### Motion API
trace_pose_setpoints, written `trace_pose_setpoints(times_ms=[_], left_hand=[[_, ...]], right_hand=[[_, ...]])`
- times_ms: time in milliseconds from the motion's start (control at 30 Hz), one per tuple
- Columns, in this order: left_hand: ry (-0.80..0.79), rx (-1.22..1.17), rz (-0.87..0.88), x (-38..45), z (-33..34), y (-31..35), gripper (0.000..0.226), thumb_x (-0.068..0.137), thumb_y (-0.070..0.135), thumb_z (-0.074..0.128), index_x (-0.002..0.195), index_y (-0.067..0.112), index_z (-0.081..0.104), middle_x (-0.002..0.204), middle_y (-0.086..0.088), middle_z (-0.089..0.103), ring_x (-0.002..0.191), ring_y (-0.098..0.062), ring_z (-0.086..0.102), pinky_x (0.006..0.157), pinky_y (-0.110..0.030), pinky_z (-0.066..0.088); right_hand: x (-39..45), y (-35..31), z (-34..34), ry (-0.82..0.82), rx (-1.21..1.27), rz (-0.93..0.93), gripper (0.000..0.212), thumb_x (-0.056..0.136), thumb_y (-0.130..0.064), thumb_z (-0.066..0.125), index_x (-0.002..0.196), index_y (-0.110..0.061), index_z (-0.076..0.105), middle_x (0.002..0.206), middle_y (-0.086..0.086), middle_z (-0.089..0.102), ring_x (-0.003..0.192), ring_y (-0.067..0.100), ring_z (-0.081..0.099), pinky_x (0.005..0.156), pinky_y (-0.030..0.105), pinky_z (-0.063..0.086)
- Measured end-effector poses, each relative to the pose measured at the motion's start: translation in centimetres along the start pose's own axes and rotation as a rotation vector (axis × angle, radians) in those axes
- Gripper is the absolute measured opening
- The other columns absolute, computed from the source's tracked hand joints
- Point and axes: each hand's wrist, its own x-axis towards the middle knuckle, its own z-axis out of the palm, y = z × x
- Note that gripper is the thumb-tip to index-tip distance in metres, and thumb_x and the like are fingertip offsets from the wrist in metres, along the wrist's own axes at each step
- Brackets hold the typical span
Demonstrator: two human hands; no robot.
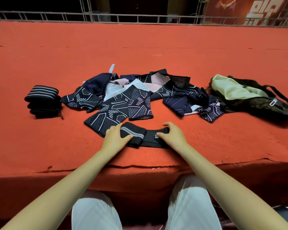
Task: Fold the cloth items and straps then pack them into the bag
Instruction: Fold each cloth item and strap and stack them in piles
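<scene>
Red felt (156, 47) covers the wide platform before us, with a metal railing (140, 18) along its far edge and a red banner (264, 10) behind at upper right. We note a black strap with grey stripes (140, 136) lying near the front edge, partly folded. Our left hand (115, 134) rests on its folded left end, fingers curled over the striped part and the thumb laid along the near side. Our right hand (171, 134) grips the right end, thumb and fingers bent round the bunched fabric. Just beyond the strap sits a loose heap of dark patterned cloth items (133, 95), some showing pale pink and light grey lining; the nearest piece touches the strap's far side. At the left, well apart from the heap's centre, a stack of folded striped straps (42, 101) stands on the felt. At the right lies the dark bag (256, 98), open, its pale lining showing and a silver zip pull (272, 102) on top. White trousers (189, 205) show at the bottom.
</scene>
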Motion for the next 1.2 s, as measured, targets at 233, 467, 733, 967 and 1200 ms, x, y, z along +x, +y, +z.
trace_pose_setpoints(times_ms=[233, 467, 733, 967, 1200], left_hand=[[0.240, -0.203, 0.089, 0.0, -0.1, -0.3, 0.033, 0.081, 0.020, 0.070, 0.112, 0.015, 0.059, 0.110, -0.003, 0.062, 0.107, -0.022, 0.055, 0.092, -0.031, 0.041], [0.535, -0.455, 0.100, 1.7, -5.2, -1.0, 0.025, 0.082, 0.005, 0.061, 0.107, 0.010, 0.061, 0.108, 0.003, 0.063, 0.100, -0.010, 0.054, 0.088, -0.016, 0.036], [0.386, -0.063, -0.256, 1.7, -8.1, -9.4, 0.043, 0.081, 0.007, 0.060, 0.123, 0.011, 0.055, 0.122, -0.017, 0.058, 0.115, -0.034, 0.050, 0.096, -0.039, 0.040], [0.343, 0.188, 0.048, 0.7, -5.1, -4.6, 0.047, 0.079, 0.019, 0.061, 0.125, 0.011, 0.056, 0.133, -0.019, 0.042, 0.128, -0.037, 0.034, 0.104, -0.049, 0.032], [-0.026, 0.123, 0.401, 0.0, 0.9, 1.3, 0.035, 0.085, 0.030, 0.055, 0.117, 0.019, 0.063, 0.130, -0.006, 0.051, 0.124, -0.024, 0.043, 0.106, -0.034, 0.033]], right_hand=[[-1.5, -1.4, 1.0, -0.001, -0.293, -0.489, 0.030, 0.083, -0.032, 0.062, 0.109, -0.016, 0.065, 0.102, 0.004, 0.057, 0.104, 0.026, 0.050, 0.086, 0.038, 0.045], [-0.6, -2.2, 2.4, -0.111, -0.256, -0.394, 0.047, 0.075, -0.054, 0.070, 0.115, -0.028, 0.063, 0.100, -0.002, 0.054, 0.103, 0.021, 0.051, 0.085, 0.030, 0.041], [0.0, -3.8, 2.7, -0.133, -0.360, -0.336, 0.041, 0.079, -0.054, 0.064, 0.112, -0.032, 0.059, 0.110, -0.004, 0.060, 0.107, 0.019, 0.056, 0.077, 0.029, 0.039], [-0.4, -3.9, 3.5, -0.109, -0.371, -0.320, 0.042, 0.080, -0.046, 0.059, 0.118, -0.028, 0.056, 0.115, 0.000, 0.062, 0.109, 0.024, 0.056, 0.086, 0.034, 0.045], [-1.3, -2.7, 3.8, 0.007, -0.198, -0.313, 0.050, 0.068, -0.051, 0.074, 0.098, -0.016, 0.056, 0.094, 0.002, 0.060, 0.093, 0.025, 0.054, 0.078, 0.035, 0.041]])
